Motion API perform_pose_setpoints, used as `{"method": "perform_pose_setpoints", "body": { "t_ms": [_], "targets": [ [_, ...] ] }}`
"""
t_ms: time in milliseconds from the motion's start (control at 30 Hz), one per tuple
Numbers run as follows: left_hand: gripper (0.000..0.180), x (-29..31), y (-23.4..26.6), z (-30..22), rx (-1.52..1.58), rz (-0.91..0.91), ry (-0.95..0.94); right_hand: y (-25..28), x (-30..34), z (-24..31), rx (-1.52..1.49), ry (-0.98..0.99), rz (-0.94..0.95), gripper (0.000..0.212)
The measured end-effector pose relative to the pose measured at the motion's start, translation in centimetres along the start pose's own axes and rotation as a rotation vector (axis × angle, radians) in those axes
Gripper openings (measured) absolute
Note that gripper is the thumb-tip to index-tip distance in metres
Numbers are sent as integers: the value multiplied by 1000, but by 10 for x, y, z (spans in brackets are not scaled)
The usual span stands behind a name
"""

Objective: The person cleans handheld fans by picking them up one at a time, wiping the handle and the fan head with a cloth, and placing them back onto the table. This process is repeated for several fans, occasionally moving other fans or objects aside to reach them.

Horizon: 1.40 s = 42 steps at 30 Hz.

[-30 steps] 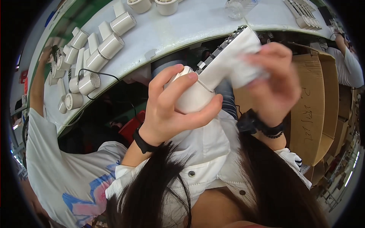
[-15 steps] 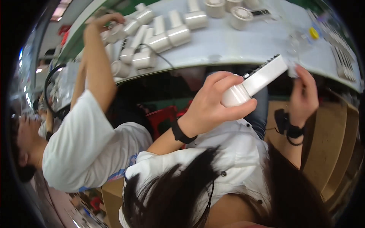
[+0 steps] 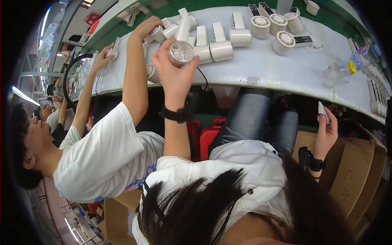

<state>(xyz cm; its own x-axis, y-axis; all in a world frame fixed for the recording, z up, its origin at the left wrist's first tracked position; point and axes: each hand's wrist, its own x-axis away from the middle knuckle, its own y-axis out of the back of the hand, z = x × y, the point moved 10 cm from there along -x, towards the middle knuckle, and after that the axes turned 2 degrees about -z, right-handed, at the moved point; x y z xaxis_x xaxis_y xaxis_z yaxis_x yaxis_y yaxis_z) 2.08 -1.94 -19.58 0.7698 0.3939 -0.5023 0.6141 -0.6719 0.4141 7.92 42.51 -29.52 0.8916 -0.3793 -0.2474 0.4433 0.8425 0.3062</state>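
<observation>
Head view: a white worktable (image 3: 269,63) is seen from above, its edges bent by the fisheye lens, with jeans-clad legs (image 3: 251,116) below its near edge

Left hand (image 3: 175,71): raised at the table's left part; the fingers and thumb are spread around a white cylindrical device (image 3: 181,51), which is gripped by its body

Held device: its round, shiny end is turned toward the camera and its stick-like handle is pointed toward the far side; whether the tabletop is touched cannot be told

Right hand (image 3: 328,134): held well apart, just below the table's right edge and near a cardboard box (image 3: 347,175); a small crumpled white cloth (image 3: 322,113) is pinched between nearly closed fingertips

Tabletop: similar white units (image 3: 221,50) are set just beside the held device; round grilles are shown on the grilled units (image 3: 284,43) farther right; a yellow-capped clear bottle (image 3: 337,75) is placed near the right end

Neighbour: a white T-shirt (image 3: 98,151) is worn by a co-worker at left, whose hand (image 3: 148,27) is stretched to other units
</observation>
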Motion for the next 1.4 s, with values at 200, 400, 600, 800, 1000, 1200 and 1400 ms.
{"method": "perform_pose_setpoints", "body": {
  "t_ms": [200,400,600,800,1000,1200,1400],
  "targets": [
    [47,-38,0,25,-399,87,-199,7,2,-11,-66,-46,-14,23],
    [48,-42,-13,56,-669,203,-132,7,3,-23,-66,-82,20,23],
    [51,-33,16,63,-734,55,-45,5,5,-28,-78,-107,29,22],
    [55,-15,2,3,-781,-21,-301,7,5,-27,-117,-98,-3,20],
    [54,-4,-40,-23,-460,142,-410,7,11,-29,-112,-123,1,24],
    [60,10,-159,-61,-440,504,-571,-10,10,-21,-187,-119,22,26],
    [68,-25,-263,-51,-686,722,-388,-2,14,-28,-145,-124,19,26]
  ]
}}
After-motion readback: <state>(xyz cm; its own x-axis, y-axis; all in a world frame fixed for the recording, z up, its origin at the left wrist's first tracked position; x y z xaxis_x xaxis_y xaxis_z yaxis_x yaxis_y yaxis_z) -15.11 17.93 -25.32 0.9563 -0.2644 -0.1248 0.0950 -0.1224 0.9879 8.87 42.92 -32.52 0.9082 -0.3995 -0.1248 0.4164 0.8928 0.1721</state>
